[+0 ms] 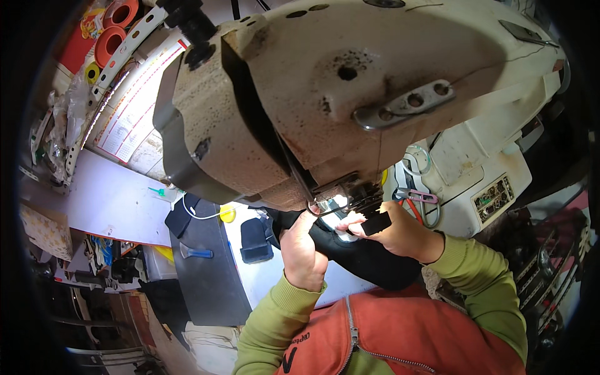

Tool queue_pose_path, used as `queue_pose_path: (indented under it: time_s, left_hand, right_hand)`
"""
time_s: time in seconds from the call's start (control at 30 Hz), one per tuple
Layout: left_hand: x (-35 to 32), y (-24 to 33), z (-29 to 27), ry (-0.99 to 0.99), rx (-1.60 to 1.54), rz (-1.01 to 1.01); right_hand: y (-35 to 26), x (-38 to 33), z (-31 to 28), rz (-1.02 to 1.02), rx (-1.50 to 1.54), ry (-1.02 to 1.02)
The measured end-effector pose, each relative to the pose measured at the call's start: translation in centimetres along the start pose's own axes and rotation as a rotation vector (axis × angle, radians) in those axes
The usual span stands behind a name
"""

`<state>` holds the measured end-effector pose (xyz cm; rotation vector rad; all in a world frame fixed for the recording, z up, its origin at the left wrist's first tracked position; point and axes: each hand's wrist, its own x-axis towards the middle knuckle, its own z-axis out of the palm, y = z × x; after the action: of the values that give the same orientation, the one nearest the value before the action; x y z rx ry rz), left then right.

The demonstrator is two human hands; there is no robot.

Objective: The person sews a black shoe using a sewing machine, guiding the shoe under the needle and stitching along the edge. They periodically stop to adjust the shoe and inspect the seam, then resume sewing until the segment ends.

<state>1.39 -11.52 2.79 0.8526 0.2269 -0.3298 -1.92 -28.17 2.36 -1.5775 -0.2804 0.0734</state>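
Both your hands meet beneath a worn beige sewing machine (269, 112).
Dark material (375, 265) lies just below your hands, stretching between your wrists; your right hand (406, 232) is drawn narrow, your left hand (303, 253) points up with its fingertips under the machine's head, and whether they grip anything I cannot tell; a folded black piece (255, 242) rests beside your left hand, while a small black piece (377, 223) sits pinched in your right fingers.
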Motion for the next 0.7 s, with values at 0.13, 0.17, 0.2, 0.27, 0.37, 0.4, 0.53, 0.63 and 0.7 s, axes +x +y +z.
queue_pose_path:
  time_s: [0.13, 0.17, 0.2, 0.27, 0.37, 0.4, 0.53, 0.63, 0.7]
  left_hand:
    - [-0.1, 0.0, -0.1, -0.014, 0.003, -0.007]
    - [-0.1, 0.0, -0.1, -0.019, -0.010, -0.019]
    - [0.0, 0.0, 0.0, -0.024, -0.022, -0.030]
    - [0.0, -0.1, 0.0, -0.020, -0.024, -0.015]
    - [0.1, -0.2, 0.1, 0.003, -0.019, 0.010]
    - [0.2, -0.1, 0.2, 0.014, -0.017, 0.019]
    - [0.5, -0.1, 0.6, 0.031, -0.020, 0.008]
    - [0.9, -0.1, 0.1, 0.052, -0.001, 0.021]
    - [1.4, -0.3, -0.6, 0.053, 0.007, 0.034]
  right_hand:
    - [-0.6, 0.0, -0.1, 0.015, -0.024, -0.012]
    - [-0.7, 0.1, -0.2, 0.012, -0.036, -0.016]
    - [-0.7, 0.2, -0.3, 0.009, -0.047, -0.019]
    - [-1.0, 0.1, -0.3, -0.005, -0.067, -0.018]
    - [-1.2, 0.2, -0.3, -0.027, -0.089, -0.011]
    - [-0.9, 0.3, -0.3, -0.031, -0.094, -0.015]
    - [-0.4, 0.2, -0.2, -0.083, -0.146, 0.034]
    - [-0.6, 0.2, -0.2, -0.054, -0.153, 0.012]
    - [-0.2, 0.2, -0.3, -0.064, -0.161, -0.016]
